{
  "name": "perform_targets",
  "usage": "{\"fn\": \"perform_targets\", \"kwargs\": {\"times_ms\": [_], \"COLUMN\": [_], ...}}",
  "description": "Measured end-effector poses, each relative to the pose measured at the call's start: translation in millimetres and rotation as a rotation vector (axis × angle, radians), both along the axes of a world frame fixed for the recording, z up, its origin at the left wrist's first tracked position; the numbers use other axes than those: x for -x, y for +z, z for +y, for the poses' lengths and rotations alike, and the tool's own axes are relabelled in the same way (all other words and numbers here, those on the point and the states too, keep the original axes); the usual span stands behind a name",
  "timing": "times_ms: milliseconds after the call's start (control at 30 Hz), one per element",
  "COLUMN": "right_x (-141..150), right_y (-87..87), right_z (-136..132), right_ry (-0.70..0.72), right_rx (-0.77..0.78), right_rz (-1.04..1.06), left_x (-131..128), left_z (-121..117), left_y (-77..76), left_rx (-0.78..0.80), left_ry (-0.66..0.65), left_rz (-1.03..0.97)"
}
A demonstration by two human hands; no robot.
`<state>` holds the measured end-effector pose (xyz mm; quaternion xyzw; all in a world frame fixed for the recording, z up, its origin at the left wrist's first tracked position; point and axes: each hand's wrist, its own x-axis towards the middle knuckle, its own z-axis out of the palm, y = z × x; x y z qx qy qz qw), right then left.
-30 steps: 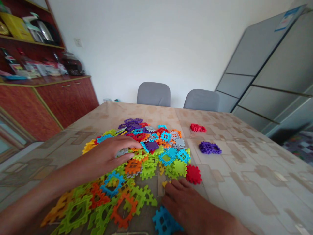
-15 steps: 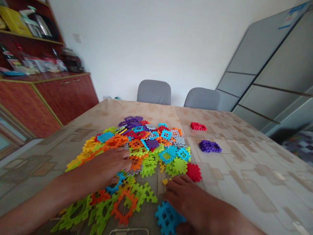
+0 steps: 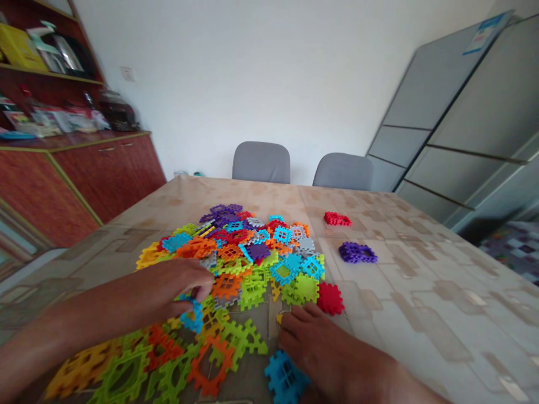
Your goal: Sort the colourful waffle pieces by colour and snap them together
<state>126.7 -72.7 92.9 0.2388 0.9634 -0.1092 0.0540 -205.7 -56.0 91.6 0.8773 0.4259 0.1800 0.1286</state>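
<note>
A heap of flat, notched plastic building tiles [image 3: 252, 252] in orange, green, blue, purple, red and yellow covers the middle of the table [image 3: 421, 292]. My left hand [image 3: 177, 286] rests on the near left of the heap and pinches a blue tile [image 3: 194, 320] between thumb and fingers. My right hand [image 3: 315, 342] lies flat on the table near the front edge, fingers stretched. A small yellow tile [image 3: 279, 317] touches its fingertips, a blue tile [image 3: 284, 379] lies by its thumb, and a red tile [image 3: 330, 297] sits just beyond.
A small red stack [image 3: 337, 219] and a purple stack [image 3: 357, 252] of tiles lie apart on the right. Two grey chairs [image 3: 261, 161] stand at the table's far side. A red-brown sideboard [image 3: 84, 174] with shelves is on the left, grey cabinets [image 3: 463, 129] on the right.
My left hand has drawn back toward me across the heap, from lying flat on the tiles to pinching a blue one. My right hand has hardly moved.
</note>
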Motion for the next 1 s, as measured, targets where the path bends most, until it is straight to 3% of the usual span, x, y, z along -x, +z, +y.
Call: {"fn": "perform_targets", "kwargs": {"times_ms": [67, 200, 300, 433, 600, 700, 833, 1000], "right_x": [3, 0, -10, -16, -14, -21, -32, -24], "right_y": [0.5, 7.6, 13.0, 10.7, 11.8, 20.1, 35.3, 44.2], "right_z": [5, 15, 21, 27, 23, 16, 6, -4], "right_ry": [-0.008, -0.109, -0.202, -0.184, -0.203, -0.284, -0.424, -0.558], "right_rx": [0.038, 0.143, 0.317, 0.608, 0.468, 0.368, 0.249, 0.253], "right_rz": [-0.002, 0.114, 0.325, 0.475, 0.350, 0.180, -0.018, -0.315], "left_x": [-4, -33, -62, -89, -97, -99, -112, -135], "left_z": [3, 2, -8, -20, -26, -31, -41, -50], "left_y": [9.4, 18.6, 13.0, -1.1, -17.8, -24.6, -19.3, -13.2], "left_rx": [0.081, 0.090, 0.005, -0.144, -0.181, -0.105, 0.086, 0.244], "left_ry": [-0.085, -0.065, -0.148, -0.262, -0.245, -0.134, 0.040, -0.023], "left_rz": [0.004, -0.145, -0.305, -0.393, -0.318, -0.232, -0.009, 0.273]}}
